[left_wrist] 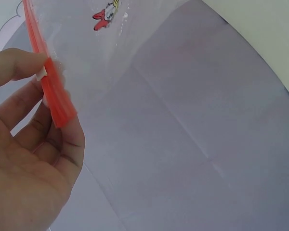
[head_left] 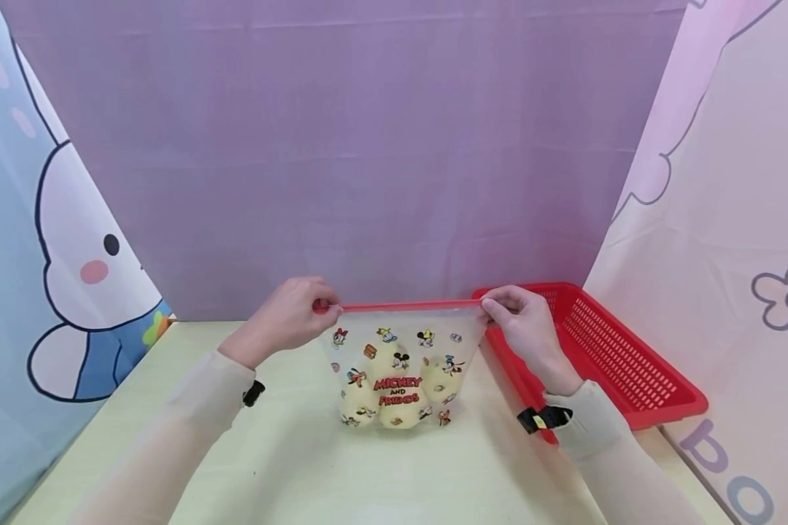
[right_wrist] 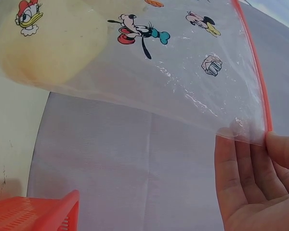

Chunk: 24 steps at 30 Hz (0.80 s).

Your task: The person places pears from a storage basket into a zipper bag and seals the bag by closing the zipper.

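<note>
A see-through zip bag (head_left: 389,337) printed with cartoon figures hangs upright between the two hands, its red zip strip (head_left: 407,305) along the top. Several pale yellow round things (head_left: 403,414) lie in its lower part; their kind is unclear through the plastic. My left hand (head_left: 289,317) pinches the left end of the strip, with a small white slider (left_wrist: 41,74) by the thumb tip. At the opposite top corner, my right hand (head_left: 524,328) pinches the bag's edge between thumb and fingers. Whether the bag's bottom touches the table cannot be told.
A red plastic basket (head_left: 666,364) with slotted walls stands on the right, partly behind the right forearm. Beneath everything is a pale table (head_left: 276,474). A purple cloth (head_left: 368,160) hangs behind, with printed cloths at both sides.
</note>
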Each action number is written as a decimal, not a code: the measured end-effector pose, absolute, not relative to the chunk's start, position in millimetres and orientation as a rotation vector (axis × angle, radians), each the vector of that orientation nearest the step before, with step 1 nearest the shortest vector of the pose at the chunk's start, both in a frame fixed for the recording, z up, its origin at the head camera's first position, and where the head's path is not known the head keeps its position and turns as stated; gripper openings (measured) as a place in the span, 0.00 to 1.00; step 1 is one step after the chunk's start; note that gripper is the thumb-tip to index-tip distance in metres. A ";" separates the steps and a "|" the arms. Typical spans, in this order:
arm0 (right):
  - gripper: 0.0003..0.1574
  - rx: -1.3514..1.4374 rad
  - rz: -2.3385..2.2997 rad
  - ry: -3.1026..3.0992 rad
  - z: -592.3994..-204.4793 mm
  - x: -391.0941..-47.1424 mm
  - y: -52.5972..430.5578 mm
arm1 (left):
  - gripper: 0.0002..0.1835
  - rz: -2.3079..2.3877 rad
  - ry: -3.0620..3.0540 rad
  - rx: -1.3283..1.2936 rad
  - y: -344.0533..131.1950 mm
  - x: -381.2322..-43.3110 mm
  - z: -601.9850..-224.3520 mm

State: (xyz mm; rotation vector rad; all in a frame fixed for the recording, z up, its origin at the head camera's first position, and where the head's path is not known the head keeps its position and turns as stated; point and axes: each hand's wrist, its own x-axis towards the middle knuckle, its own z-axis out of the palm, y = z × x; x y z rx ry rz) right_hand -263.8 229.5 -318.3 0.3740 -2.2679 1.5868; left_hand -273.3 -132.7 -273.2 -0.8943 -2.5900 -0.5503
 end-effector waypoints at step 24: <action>0.15 0.355 1.574 -2.284 -318.4 -264.1 229.7 | 0.07 -0.562 -2.603 -0.866 -140.8 -270.7 -272.1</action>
